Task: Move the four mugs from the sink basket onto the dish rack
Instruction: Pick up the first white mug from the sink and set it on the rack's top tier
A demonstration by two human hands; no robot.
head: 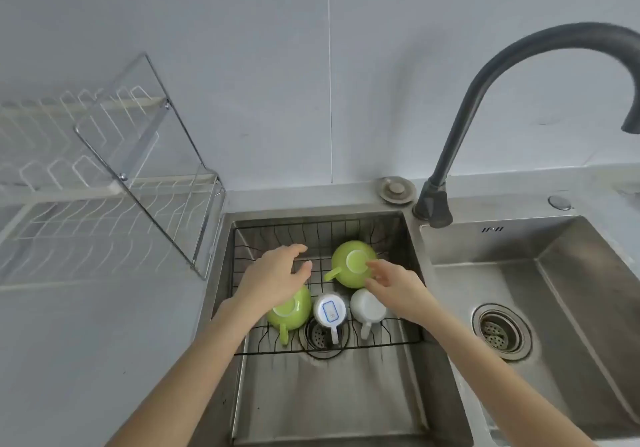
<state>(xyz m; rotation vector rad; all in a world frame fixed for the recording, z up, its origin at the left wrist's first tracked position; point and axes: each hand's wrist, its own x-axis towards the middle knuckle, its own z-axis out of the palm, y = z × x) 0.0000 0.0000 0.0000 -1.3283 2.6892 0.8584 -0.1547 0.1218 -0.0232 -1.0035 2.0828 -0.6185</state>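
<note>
Grey wall tiles back a steel double sink point(519, 273), with a dark curved tap point(460, 127) rising between the two basins. On the counter to the left stands the white wire rack point(104, 211), bare of mugs. A black wire basket point(401, 337) sits in the left basin, and all four mugs lie in it upside down — a green mug point(346, 270) at the back, and along the front a second green mug point(294, 311), a white mug with a blue mark point(330, 311) on its base, and a plain white mug point(367, 308). The left hand point(273, 276) hovers over the basket with fingers loosely spread and curled, holding nothing; its wrist covers part of the front green mug. The right hand point(394, 283) reaches in with fingers apart, its fingertips point(372, 266) at the rim of the back green mug's base — whether they touch it I cannot tell.
</note>
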